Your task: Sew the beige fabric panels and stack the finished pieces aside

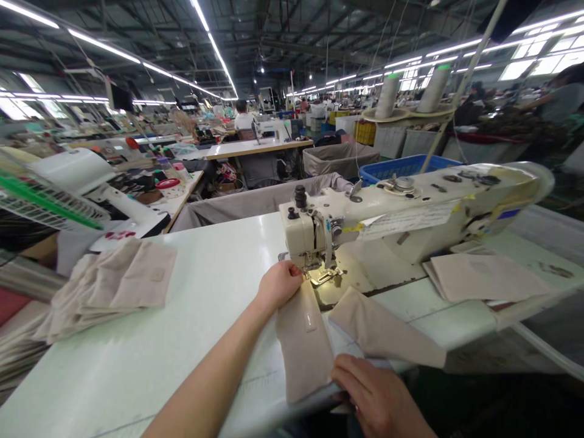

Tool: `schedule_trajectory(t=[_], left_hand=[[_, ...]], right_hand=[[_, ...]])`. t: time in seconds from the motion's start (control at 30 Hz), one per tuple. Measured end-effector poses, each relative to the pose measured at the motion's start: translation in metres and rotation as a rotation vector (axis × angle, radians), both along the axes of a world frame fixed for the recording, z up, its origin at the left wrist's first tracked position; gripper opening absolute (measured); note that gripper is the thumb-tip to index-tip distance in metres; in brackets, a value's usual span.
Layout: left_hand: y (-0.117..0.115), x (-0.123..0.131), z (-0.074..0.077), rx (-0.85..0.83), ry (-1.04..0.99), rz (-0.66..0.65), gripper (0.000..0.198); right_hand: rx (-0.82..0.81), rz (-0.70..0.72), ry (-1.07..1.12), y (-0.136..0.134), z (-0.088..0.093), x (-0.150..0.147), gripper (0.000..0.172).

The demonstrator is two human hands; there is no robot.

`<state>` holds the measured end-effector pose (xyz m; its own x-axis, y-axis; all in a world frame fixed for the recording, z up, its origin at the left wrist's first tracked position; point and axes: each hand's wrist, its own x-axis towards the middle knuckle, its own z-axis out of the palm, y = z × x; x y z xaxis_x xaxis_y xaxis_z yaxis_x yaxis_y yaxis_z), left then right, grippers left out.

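A beige fabric strip (303,340) with a small sewn label lies on the white table, its far end at the presser foot (322,277) of a cream sewing machine (410,213). My left hand (279,284) rests closed on the strip's far left corner, beside the needle. My right hand (374,395) holds the strip's near right corner at the table edge, fingers curled on the cloth. A second beige piece (385,331) lies just right of the strip.
A stack of beige pieces (109,286) sits at the left of the white table (182,340). More pieces (483,277) lie right of the machine. Two thread cones (410,91) stand behind. A grey cloth bin (246,204) and a blue crate (401,167) are beyond. People work at far stations.
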<state>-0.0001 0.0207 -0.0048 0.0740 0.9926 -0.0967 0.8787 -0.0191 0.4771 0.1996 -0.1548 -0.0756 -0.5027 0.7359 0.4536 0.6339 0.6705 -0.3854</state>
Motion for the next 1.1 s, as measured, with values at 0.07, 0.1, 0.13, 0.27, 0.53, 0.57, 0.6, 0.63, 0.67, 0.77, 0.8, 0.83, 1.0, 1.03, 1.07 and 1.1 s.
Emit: schedule_trajectory(t=[0.07, 0.1, 0.13, 0.27, 0.53, 0.57, 0.6, 0.63, 0.67, 0.77, 0.8, 0.83, 1.0, 1.03, 1.07, 1.1], left_hand=[[0.001, -0.001, -0.001, -0.006, 0.005, 0.004, 0.015], [0.003, -0.001, -0.001, -0.009, 0.008, 0.004, 0.014], [0.004, -0.001, -0.002, -0.012, 0.012, 0.004, 0.014], [0.008, -0.002, -0.004, -0.018, 0.031, -0.006, 0.017], [0.000, -0.007, 0.003, 0.145, 0.117, -0.023, 0.016], [-0.008, -0.009, 0.006, 0.212, 0.142, -0.026, 0.019], [-0.019, -0.010, 0.009, 0.287, 0.167, -0.044, 0.021], [-0.032, -0.011, 0.011, 0.361, 0.183, -0.086, 0.022], [-0.048, -0.011, 0.012, 0.430, 0.183, -0.159, 0.022], [-0.104, -0.012, 0.007, 0.493, 0.016, -0.526, 0.024], [-0.121, -0.013, 0.001, 0.475, -0.037, -0.633, 0.024], [-0.135, -0.015, -0.005, 0.492, -0.054, -0.700, 0.022], [-0.162, -0.026, -0.034, 0.717, 0.129, -0.839, 0.034], [-0.161, -0.028, -0.036, 0.715, 0.152, -0.849, 0.035], [-0.159, -0.028, -0.036, 0.709, 0.163, -0.852, 0.035], [-0.157, -0.028, -0.036, 0.701, 0.166, -0.851, 0.034]], right_hand=[[0.026, 0.000, -0.002, 0.000, -0.002, 0.000, 0.038], [0.034, -0.004, -0.002, 0.001, -0.002, -0.001, 0.037], [0.042, -0.008, 0.003, 0.001, -0.001, -0.001, 0.037], [-0.006, 0.014, -0.059, 0.002, 0.013, -0.002, 0.040], [-0.081, -0.014, -0.110, 0.001, 0.033, -0.003, 0.041], [-0.079, -0.018, -0.116, 0.001, 0.034, -0.003, 0.041], [-0.069, -0.019, -0.118, 0.000, 0.034, -0.003, 0.041], [-0.060, -0.020, -0.118, 0.000, 0.034, -0.003, 0.041], [-0.059, -0.021, -0.116, -0.001, 0.034, -0.003, 0.041], [-0.082, -0.020, -0.102, -0.001, 0.035, -0.002, 0.042], [-0.092, -0.021, -0.098, -0.001, 0.036, -0.003, 0.041], [-0.102, -0.021, -0.093, -0.001, 0.037, -0.003, 0.040], [-0.131, -0.033, -0.066, 0.000, 0.038, -0.005, 0.040], [-0.134, -0.037, -0.063, 0.001, 0.037, -0.005, 0.042], [-0.138, -0.041, -0.058, 0.001, 0.036, -0.006, 0.043], [-0.143, -0.043, -0.054, 0.002, 0.036, -0.006, 0.045]])
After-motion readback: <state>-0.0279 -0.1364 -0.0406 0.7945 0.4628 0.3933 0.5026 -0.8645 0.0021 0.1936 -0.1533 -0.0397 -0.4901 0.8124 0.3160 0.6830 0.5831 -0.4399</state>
